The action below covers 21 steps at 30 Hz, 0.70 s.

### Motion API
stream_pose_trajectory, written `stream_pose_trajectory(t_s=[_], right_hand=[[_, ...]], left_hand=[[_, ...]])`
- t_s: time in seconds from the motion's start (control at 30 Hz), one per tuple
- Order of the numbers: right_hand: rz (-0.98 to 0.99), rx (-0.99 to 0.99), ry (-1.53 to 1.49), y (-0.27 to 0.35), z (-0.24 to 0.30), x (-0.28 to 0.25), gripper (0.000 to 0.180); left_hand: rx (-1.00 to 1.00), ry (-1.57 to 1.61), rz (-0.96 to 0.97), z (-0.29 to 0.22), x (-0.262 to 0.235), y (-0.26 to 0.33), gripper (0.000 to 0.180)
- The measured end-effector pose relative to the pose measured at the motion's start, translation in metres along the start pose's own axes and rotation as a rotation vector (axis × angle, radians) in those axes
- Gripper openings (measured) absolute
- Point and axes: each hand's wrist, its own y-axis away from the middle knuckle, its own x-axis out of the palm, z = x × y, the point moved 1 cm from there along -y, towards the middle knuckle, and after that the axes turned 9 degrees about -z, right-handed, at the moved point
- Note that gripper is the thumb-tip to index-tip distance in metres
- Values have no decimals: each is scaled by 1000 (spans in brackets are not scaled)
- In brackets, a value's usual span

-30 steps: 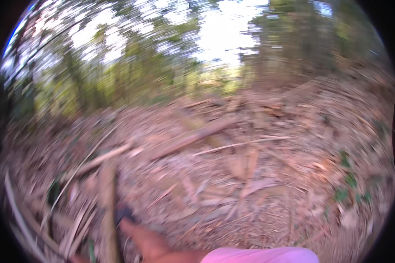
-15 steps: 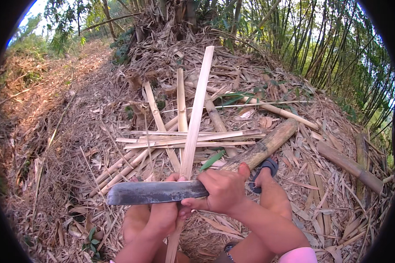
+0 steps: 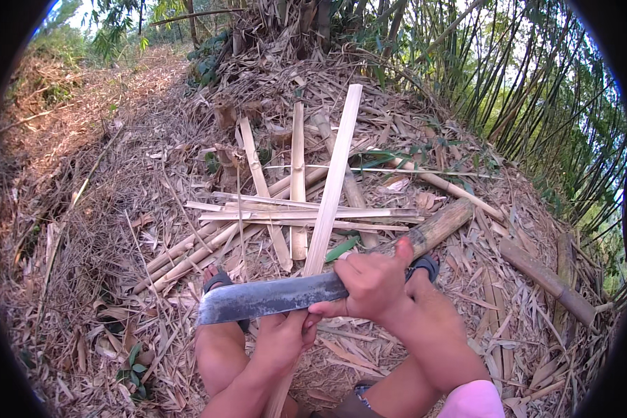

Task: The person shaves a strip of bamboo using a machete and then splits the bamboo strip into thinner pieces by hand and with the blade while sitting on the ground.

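My right hand (image 3: 375,284) is closed round the handle of a machete (image 3: 268,298), thumb up; the fist hides the handle. Its broad dark blade points left and lies across a long pale split bamboo strip (image 3: 338,167). The strip runs from between my knees up and away, leaning slightly right. Just under the blade my left hand (image 3: 280,339) grips the strip, its fingers partly behind the blade. My right fingertips are close against the left hand's fingers.
Split bamboo strips (image 3: 297,153) lie crossed on the leaf litter ahead. A thick bamboo pole (image 3: 442,221) lies beyond my right hand, and another bamboo piece (image 3: 547,279) farther right. My sandalled feet flank the work. A bamboo clump (image 3: 285,35) stands at the back.
Both hands, the machete and the strip sit slightly farther right in the picture. The blade, level before, now tilts with its tip lower. The view has shifted a little.
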Motion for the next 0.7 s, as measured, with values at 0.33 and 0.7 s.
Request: stream_pose_trajectory(t_s=[0.33,0.7], right_hand=[[-2,-27,132,-9,-41,10,70],[61,490,-20,20,-95,7,69]], left_hand=[[-38,35,74,-9,-6,2,28],[-53,50,45,-10,-19,18,25]])
